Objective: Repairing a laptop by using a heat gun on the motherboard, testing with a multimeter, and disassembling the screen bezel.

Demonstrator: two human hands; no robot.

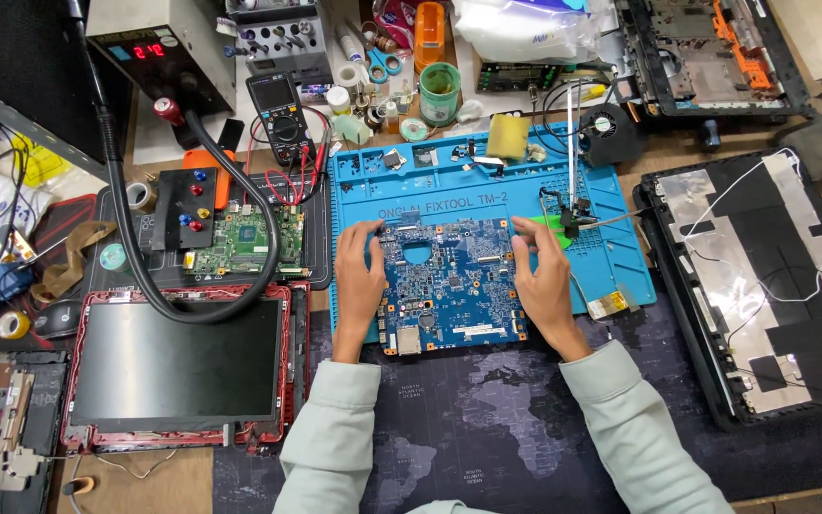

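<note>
Blue circuit board (449,284) lies flat on the blue work mat (611,257) on my desk, held between my hands: my left hand (359,276) grips its left edge, my right hand (542,278) its right edge, fingers curled over.

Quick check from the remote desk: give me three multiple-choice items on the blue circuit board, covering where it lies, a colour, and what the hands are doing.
1. The blue circuit board lies on:
A. the blue work mat
B. the red-framed screen
C. bare wood

2. The smaller board to the left is:
A. red
B. green
C. yellow

3. The hands are:
A. both off the board
B. one on the board
C. one at each side edge

Answers:
1 A, the board's upper part overlaps the mat.
2 B, its surface is plainly green.
3 C, left hand and right hand flank the board.
</note>
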